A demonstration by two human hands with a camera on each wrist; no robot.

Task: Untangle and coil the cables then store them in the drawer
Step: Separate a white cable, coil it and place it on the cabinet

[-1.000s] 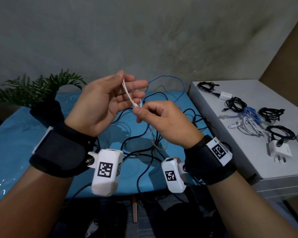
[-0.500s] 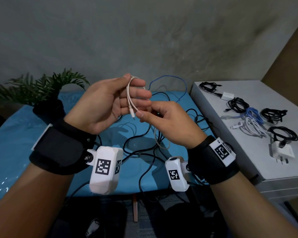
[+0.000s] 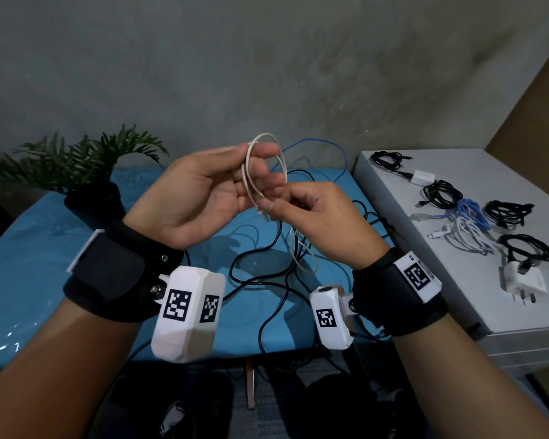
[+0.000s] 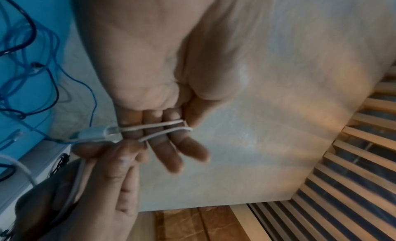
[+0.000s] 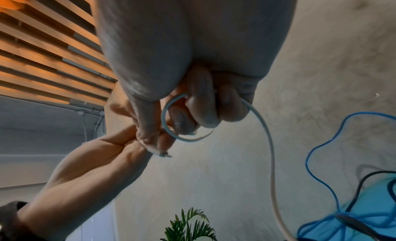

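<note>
A thin white cable [image 3: 247, 172] is looped in two turns across the fingers of my left hand [image 3: 257, 166], held up over the blue table [image 3: 45, 248]. The left wrist view shows both strands [image 4: 163, 125] lying over the fingers, with the thumb pressing them at the side. My right hand [image 3: 273, 204] pinches the same cable just below the loop, near its connector [image 4: 96, 132]. The rest of the cable [image 5: 265, 134] hangs from the right hand down to the tangle of black cables [image 3: 267, 267] on the table. A blue cable [image 3: 314, 144] arcs up behind.
A white cabinet [image 3: 520, 315] stands at the right, with several coiled black, white and blue cables [image 3: 469, 217] and white chargers [image 3: 523, 280] on top. A potted plant [image 3: 76, 166] sits at the table's back left. A grey wall lies close behind.
My right hand has wound the white cable round my left fingers, from a single strand to a double loop. Both hands have stayed in about the same place.
</note>
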